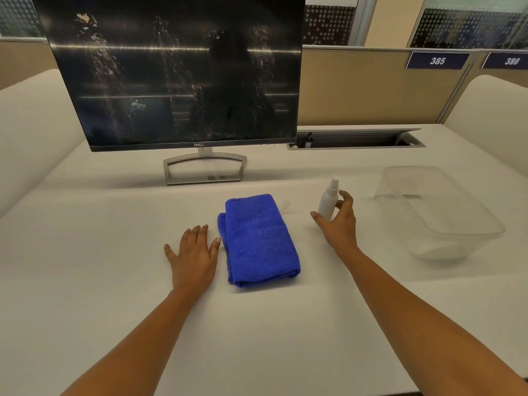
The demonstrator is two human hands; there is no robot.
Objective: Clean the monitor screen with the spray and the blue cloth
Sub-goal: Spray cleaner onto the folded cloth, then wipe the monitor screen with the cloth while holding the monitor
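Right grip [338,224] holds spray [328,202] (upright); left grip [194,258] beside cloth [258,241].

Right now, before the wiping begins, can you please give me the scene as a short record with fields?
monitor screen: upright on its stand, dark, streaked with droplets
blue cloth: folded, lying flat on the desk
spray bottle: small, white, nozzle uncovered, right of the cloth
right hand: fingers curled round the spray bottle
left hand: flat on the desk, just left of the cloth
clear cap: on the desk between cloth and bottle
clear plastic container: far right
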